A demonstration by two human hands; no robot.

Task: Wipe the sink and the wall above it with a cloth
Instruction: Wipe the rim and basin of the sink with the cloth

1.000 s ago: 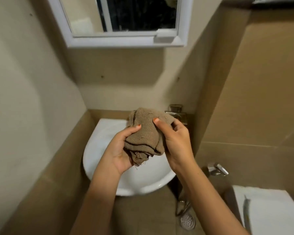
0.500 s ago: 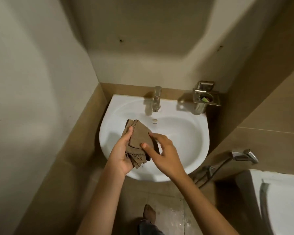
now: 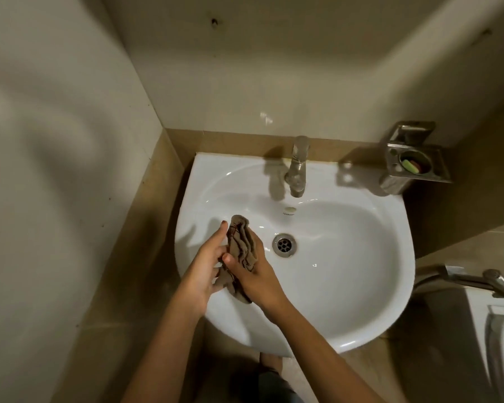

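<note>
A white sink hangs in the corner, with a metal drain at its middle and a chrome tap at the back. The bunched brown cloth is pressed between my two palms over the sink's left side. My left hand lies against the cloth from the left, fingers stretched along it. From the right, my right hand holds the cloth, thumb over its front. The cream wall rises above the sink.
A metal soap holder with soap bits sticks out of the wall at the sink's back right. A spray handle and a white toilet tank stand at the right. The left wall is close. My foot shows below the sink.
The view has tilted down from the mirror to the sink. Both hands have lowered the cloth from chest height to just above the left side of the sink and pressed it flatter.
</note>
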